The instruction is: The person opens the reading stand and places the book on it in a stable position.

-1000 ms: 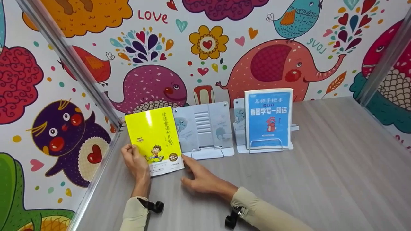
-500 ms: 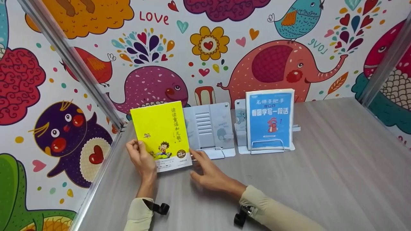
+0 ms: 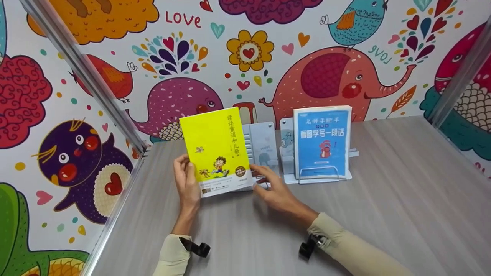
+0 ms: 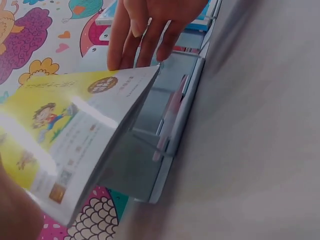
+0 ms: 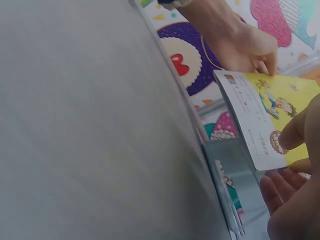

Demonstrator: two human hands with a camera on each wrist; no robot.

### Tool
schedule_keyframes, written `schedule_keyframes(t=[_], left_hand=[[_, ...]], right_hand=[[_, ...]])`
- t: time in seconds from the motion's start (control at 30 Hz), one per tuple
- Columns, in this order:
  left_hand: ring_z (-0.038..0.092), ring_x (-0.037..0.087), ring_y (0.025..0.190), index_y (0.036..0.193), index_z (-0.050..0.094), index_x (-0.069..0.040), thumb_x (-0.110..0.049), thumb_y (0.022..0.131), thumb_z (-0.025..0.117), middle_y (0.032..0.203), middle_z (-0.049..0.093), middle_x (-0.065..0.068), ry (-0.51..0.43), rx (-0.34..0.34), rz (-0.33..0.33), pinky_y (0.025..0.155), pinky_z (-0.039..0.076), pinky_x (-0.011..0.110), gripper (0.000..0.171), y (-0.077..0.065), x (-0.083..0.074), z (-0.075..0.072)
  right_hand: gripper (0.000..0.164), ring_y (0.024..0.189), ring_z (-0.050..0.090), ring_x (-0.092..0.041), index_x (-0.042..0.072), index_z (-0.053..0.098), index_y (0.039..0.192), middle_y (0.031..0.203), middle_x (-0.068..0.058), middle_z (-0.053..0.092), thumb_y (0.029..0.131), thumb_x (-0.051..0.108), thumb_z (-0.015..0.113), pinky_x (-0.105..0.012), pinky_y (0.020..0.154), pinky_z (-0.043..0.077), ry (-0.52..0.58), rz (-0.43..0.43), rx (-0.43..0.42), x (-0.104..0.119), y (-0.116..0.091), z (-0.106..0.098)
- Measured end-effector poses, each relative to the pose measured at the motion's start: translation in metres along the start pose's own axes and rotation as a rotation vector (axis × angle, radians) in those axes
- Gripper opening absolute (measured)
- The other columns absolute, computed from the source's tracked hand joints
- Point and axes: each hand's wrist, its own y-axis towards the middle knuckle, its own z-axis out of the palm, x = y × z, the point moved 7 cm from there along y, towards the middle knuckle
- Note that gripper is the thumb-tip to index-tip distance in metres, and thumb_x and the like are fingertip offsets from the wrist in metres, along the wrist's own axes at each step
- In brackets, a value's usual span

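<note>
A yellow children's book (image 3: 215, 149) is held up, slightly tilted, in front of the left metal book stand (image 3: 261, 149). My left hand (image 3: 187, 182) grips the book's left edge, with the thumb on the front cover and the other fingers mostly hidden behind. Loosely extended fingers of my right hand (image 3: 274, 188) touch the book's lower right edge, while its thumb stands apart from the cover. In the left wrist view, the book's lower edge (image 4: 115, 140) hangs above the stand's ledge and wire holder (image 4: 150, 140).
To the right, a second stand (image 3: 287, 153) bears a blue book (image 3: 322, 142) behind its wire holder (image 3: 320, 174). Both stands are on the wood-grain table (image 3: 383, 214), close to the cartoon-printed wall (image 3: 264, 19). A metal frame post (image 3: 84, 73) runs along the left corner.
Both hands and the yellow book have moved right and upward, so the book now covers most of the left stand. The blue book and its stand stay put.
</note>
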Motion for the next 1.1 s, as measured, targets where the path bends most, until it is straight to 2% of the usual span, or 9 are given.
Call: schedule_keyframes(t=[0.17,0.27,0.57,0.77,0.93,1.1], left_hand=[[0.063,0.019,0.119,0.142,0.049,0.004,-0.005,0.114,0.043,0.138,0.06,0.021,-0.003,0.1,0.008,0.097,0.053,0.021,0.029,-0.003,0.003,0.016],[0.062,0.02,0.119,0.143,0.05,0.003,-0.005,0.114,0.045,0.137,0.06,0.019,-0.005,0.125,0.02,0.097,0.053,0.02,0.03,-0.005,0.002,0.024],[0.06,0.02,0.105,0.138,0.064,0.003,-0.005,0.11,0.058,0.124,0.059,0.018,-0.009,0.0,0.109,0.092,0.055,0.018,0.03,0.0,-0.01,0.043],[0.062,0.017,0.101,0.135,0.07,0.001,-0.005,0.109,0.061,0.116,0.062,0.019,0.002,-0.017,0.158,0.086,0.055,0.018,0.028,0.009,-0.016,0.06],[0.064,0.018,0.1,0.136,0.071,-0.002,-0.008,0.109,0.062,0.117,0.067,0.019,-0.036,-0.019,0.152,0.085,0.056,0.019,0.029,0.015,-0.017,0.072],[0.068,0.019,0.1,0.136,0.074,-0.005,-0.01,0.107,0.067,0.117,0.071,0.017,-0.024,-0.026,0.138,0.087,0.057,0.021,0.029,0.017,-0.017,0.076]], right_hand=[[0.062,0.14,0.059,-0.028,0.014,0.051,0.162,0.159,-0.007,0.057,0.102,0.0,0.06,-0.055,0.116,0.05,0.032,0.034,-0.048,-0.003,0.003,-0.021],[0.062,0.141,0.058,-0.029,0.015,0.051,0.162,0.159,-0.006,0.056,0.103,-0.001,0.061,-0.057,0.117,0.048,0.039,0.046,-0.064,-0.004,0.003,-0.029],[0.061,0.144,0.054,-0.027,0.019,0.05,0.162,0.16,-0.001,0.054,0.104,0.002,0.061,-0.055,0.121,0.045,0.057,0.081,-0.136,-0.001,0.007,-0.047],[0.067,0.149,0.05,-0.03,0.018,0.045,0.165,0.166,-0.004,0.048,0.103,0.0,0.061,-0.055,0.123,0.044,0.072,0.077,-0.178,0.002,0.01,-0.057],[0.077,0.159,0.039,-0.034,0.019,0.034,0.171,0.176,-0.005,0.036,0.101,0.0,0.062,-0.061,0.127,0.037,0.05,0.054,-0.179,0.006,0.011,-0.063],[0.087,0.167,0.026,-0.029,0.022,0.022,0.174,0.181,0.001,0.025,0.101,0.001,0.064,-0.062,0.131,0.03,0.057,0.021,-0.18,0.012,0.013,-0.068]])
